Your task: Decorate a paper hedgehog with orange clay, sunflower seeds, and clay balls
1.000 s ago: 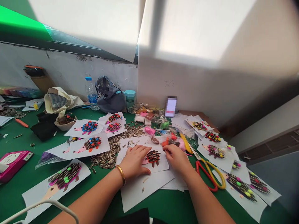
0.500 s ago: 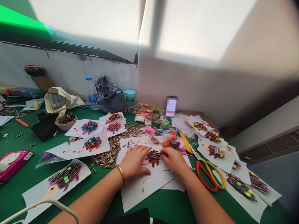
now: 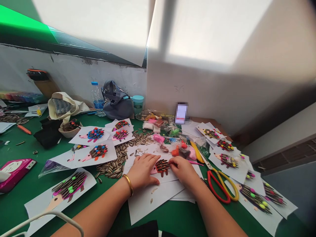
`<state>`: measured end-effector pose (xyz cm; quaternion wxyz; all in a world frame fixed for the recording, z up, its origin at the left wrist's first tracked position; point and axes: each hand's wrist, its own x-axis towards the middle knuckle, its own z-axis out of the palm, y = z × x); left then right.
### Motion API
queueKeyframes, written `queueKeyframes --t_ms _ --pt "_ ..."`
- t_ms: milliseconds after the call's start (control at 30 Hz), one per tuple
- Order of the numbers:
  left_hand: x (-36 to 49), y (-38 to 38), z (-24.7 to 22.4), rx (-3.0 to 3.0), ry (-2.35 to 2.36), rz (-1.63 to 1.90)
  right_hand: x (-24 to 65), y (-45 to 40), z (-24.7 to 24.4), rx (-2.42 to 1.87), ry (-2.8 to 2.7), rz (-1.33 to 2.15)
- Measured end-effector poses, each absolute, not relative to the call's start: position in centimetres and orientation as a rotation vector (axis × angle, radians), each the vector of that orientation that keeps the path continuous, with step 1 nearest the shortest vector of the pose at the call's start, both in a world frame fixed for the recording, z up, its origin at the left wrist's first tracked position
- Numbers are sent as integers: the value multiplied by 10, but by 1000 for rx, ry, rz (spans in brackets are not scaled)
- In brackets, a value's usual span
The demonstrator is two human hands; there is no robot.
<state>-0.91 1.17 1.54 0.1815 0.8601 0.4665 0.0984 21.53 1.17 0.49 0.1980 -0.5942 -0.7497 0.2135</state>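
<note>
Between my hands, on a white sheet [image 3: 140,210], is a small hedgehog figure [image 3: 162,167] with a pink face, orange-red edging and dark seed spines. My left hand [image 3: 143,171] lies spread on the sheet at the hedgehog's face side, fingers apart, a gold bangle on the wrist. At the figure's right edge my right hand [image 3: 181,168] has its fingers curled together; whatever they pinch is hidden. Striped sunflower seeds [image 3: 115,164] are piled left of the sheet. Lumps of coloured clay [image 3: 175,150] in clear wrapping lie just beyond my right hand.
Red-and-yellow scissors [image 3: 218,184] and a yellow tool [image 3: 197,152] lie to the right. Finished hedgehog cards stand around both sides, one [image 3: 84,184] at left front. A phone [image 3: 181,113] leans on the back panel. Farther back are a bottle [image 3: 98,102] and a grey bag [image 3: 118,105].
</note>
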Motion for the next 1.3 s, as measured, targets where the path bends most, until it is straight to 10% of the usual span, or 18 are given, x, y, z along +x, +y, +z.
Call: queueKeyframes --t_ms 1300 --pt "-10 15 17 2422 1295 354 216 11 4 -1620 -2071 668"
